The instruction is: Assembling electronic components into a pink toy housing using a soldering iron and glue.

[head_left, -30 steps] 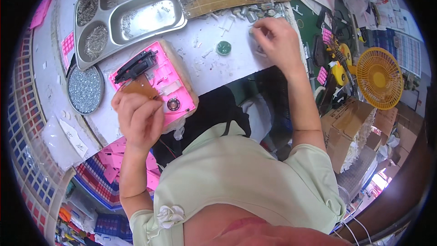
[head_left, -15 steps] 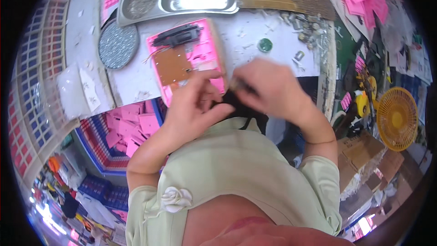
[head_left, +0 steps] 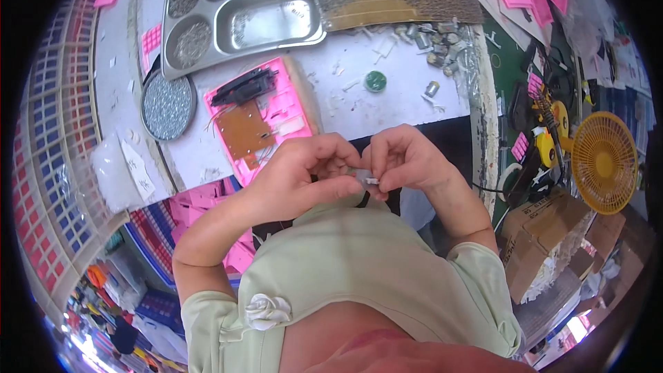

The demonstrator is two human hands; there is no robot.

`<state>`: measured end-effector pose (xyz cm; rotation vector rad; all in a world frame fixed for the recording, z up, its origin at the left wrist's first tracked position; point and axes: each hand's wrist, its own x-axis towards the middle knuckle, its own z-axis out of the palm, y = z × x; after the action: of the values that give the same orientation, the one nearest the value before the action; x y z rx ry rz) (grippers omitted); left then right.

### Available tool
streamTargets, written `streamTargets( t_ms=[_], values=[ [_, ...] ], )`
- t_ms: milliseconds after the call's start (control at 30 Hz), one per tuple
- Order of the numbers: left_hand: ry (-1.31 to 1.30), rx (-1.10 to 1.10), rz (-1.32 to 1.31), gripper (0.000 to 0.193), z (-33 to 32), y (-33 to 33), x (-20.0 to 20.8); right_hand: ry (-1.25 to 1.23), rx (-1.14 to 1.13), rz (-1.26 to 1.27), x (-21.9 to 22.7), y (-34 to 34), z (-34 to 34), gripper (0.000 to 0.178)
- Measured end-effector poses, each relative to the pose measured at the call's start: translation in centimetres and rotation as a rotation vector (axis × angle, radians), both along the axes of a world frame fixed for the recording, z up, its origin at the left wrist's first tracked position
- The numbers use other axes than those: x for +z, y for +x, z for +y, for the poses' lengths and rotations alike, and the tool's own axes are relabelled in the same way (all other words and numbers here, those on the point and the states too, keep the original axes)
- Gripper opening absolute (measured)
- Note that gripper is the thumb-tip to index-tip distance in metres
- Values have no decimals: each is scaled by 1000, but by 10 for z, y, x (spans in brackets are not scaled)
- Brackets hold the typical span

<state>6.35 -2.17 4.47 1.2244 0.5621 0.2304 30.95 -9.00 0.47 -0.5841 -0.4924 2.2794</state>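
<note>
Both hands have moved since one second ago: the right hand (head_left: 406, 160) left the right part of the tabletop (head_left: 345, 114), the left hand (head_left: 311, 171) left the pink plastic casing (head_left: 284, 100), and they now meet before the near edge. Right thumb and fingers are closed, pinching a small white plastic piece (head_left: 372, 181). Left fingers are half curled, tips close to this piece; whether they grip it, I cannot tell. Casing lies at the near edge, carrying a brown circuit board (head_left: 242, 128).
</note>
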Motion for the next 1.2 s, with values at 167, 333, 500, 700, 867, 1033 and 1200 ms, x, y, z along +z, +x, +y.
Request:
streamTargets(
  t_ms=[167, 333, 500, 700, 867, 1033, 1200],
  values=[
    [952, 89, 223, 26, 92, 38, -8, 42, -233, 112, -10, 13, -9, 56],
    [1440, 192, 321, 11, 168, 76, -41, 44, -255, 5, -14, 21, -14, 61],
    [1625, 49, 321, 14, 182, 101, -40, 19, -280, -44, -13, 26, -16, 60],
    [1806, -185, 571, 16, 187, 113, -30, 22, -268, -45, -13, 31, -16, 58],
    [1897, -260, 599, 11, 186, 116, -29, 59, -242, -42, -12, 30, -15, 58],
    [1900, -360, 598, 8, 192, 120, -25, 69, -232, -39, -10, 26, -14, 57],
    [1888, -398, 643, 7, 194, 125, -23, 64, -230, -35, -9, 22, -14, 57]
  ],
)
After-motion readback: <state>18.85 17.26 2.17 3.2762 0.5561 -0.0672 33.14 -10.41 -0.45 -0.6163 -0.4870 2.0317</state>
